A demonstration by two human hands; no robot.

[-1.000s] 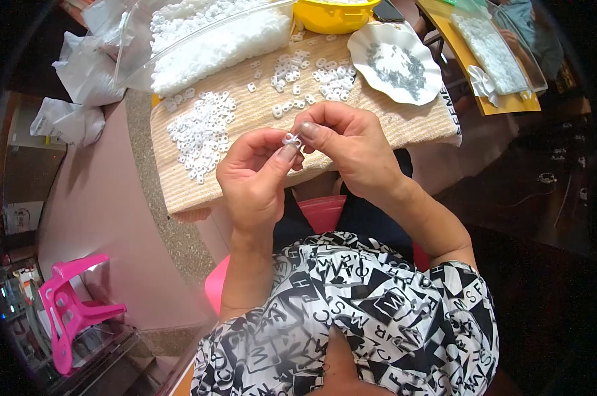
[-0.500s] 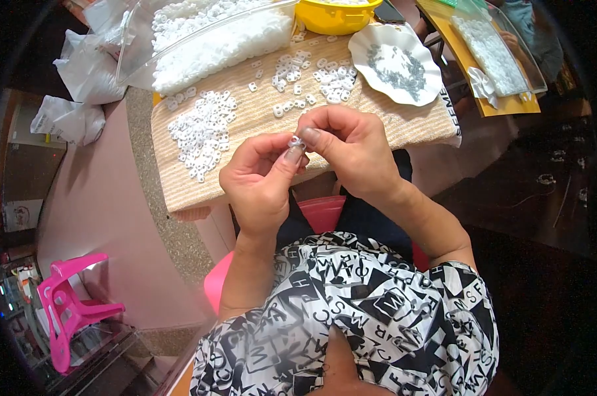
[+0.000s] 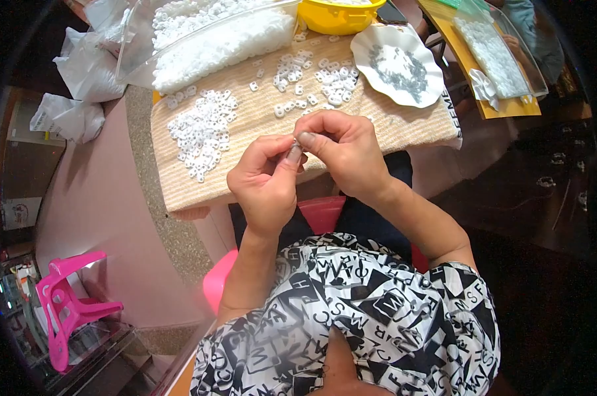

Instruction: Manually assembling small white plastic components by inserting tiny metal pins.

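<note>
My left hand [image 3: 269, 183] is closed in a pinch above the table's near edge, holding a small white plastic piece [image 3: 296, 142] between thumb and forefinger. The fingertips hide most of it. My right hand [image 3: 354, 155] meets it there, thumb and forefinger pressed together at the same piece; whatever they grip is too small to name. Beyond my hands, several loose white two-holed plastic pieces [image 3: 338, 80] lie in groups on the striped cloth [image 3: 246, 112]. A larger pile of them [image 3: 203, 132] is at the left. The white wavy-rimmed dish [image 3: 425, 49] holds small grey metal bits.
A clear tub [image 3: 130, 59] full of white pieces stands at the back left, next to a yellow bowl [image 3: 335, 21]. White plastic bags [image 3: 71, 119] hang at far left. A pink stool [image 3: 64, 297] is on the floor. Another clear container [image 3: 493, 59] is at far right.
Both hands have shifted slightly, the left a little to the right and the right a little lower. The white piece is now more covered by the fingertips.
</note>
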